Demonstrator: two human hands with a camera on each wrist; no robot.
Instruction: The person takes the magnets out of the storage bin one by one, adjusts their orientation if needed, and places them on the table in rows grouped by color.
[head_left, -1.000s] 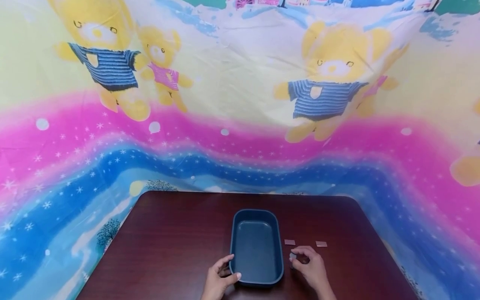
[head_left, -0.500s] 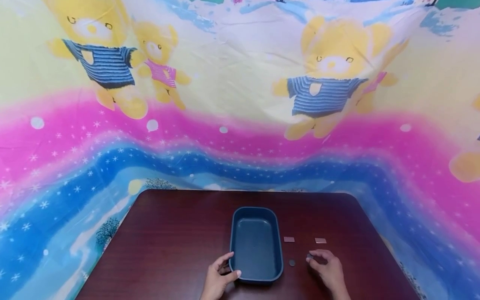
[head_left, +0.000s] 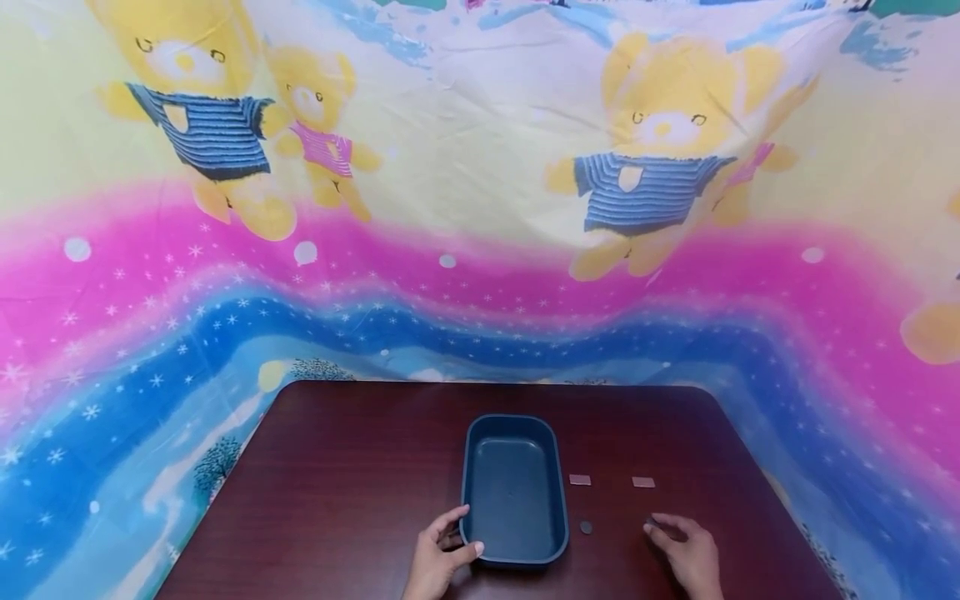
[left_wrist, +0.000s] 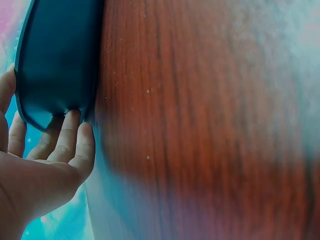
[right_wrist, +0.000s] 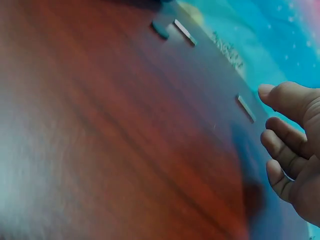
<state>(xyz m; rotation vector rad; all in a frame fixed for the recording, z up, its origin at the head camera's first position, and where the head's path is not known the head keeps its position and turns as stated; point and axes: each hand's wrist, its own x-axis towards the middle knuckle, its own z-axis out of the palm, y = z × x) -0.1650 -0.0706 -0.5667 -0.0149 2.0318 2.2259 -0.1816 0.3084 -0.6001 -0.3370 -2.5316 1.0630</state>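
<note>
A dark blue-grey rectangular tray (head_left: 513, 492) with rounded corners sits on the brown table. My left hand (head_left: 437, 554) grips its near left corner, thumb on the rim and fingers against the outer wall, as the left wrist view also shows. To the right, my right hand (head_left: 686, 552) pinches a small dark disc (head_left: 650, 522) between thumb and forefinger, low over the table. Another dark disc (head_left: 586, 527) lies on the table beside the tray. Beyond it are two small flat shiny rectangular pieces, one near the tray (head_left: 580, 480) and the other farther right (head_left: 643, 482).
The brown table (head_left: 360, 475) has rounded far corners. Behind and around it hangs a colourful cloth (head_left: 480, 208) printed with yellow bears.
My right hand has moved rightward from beside the tray, carrying one small disc and leaving the other disc on the table. My left hand and the tray have stayed in place.
</note>
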